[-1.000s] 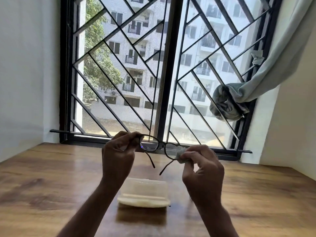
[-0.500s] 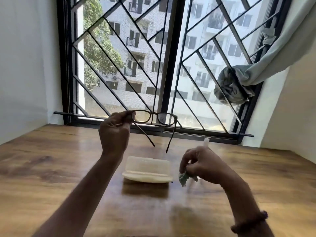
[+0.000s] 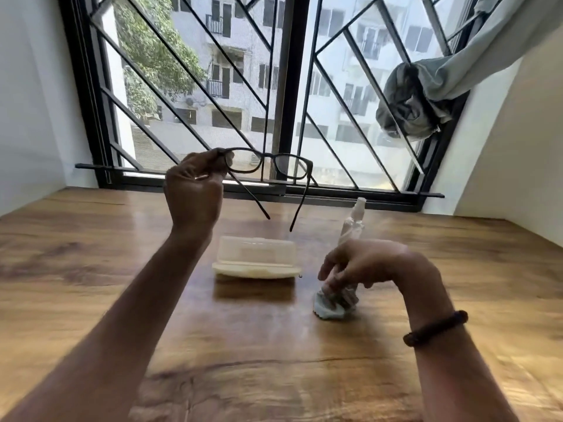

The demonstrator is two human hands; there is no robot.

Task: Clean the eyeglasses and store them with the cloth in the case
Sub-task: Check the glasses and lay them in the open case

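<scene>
Colour log.
- Thin-framed plastic eyeglasses (image 3: 271,164): black frame, clear lenses.
- Oblong plastic case (image 3: 256,260): translucent whitish lid, cream base.
- Crumpled cloth (image 3: 327,310): pale blue-grey, plain.
- Small spray bottle (image 3: 353,220): colourless, see-through.
- Wooden table (image 3: 91,269): warm brown, darker grain streaks.
- Metal window grille (image 3: 288,86): black, diagonal bar pattern.
- Knotted fabric curtain (image 3: 411,108): grey-green, plain.
- Beaded bracelet (image 3: 435,328): dark brown.
- Walls (image 3: 30,102): white.

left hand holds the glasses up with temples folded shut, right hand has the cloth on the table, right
No: the head view shows the eyeglasses with temples unfolded. The left hand holds them up; the right hand has the cloth on the table.
</scene>
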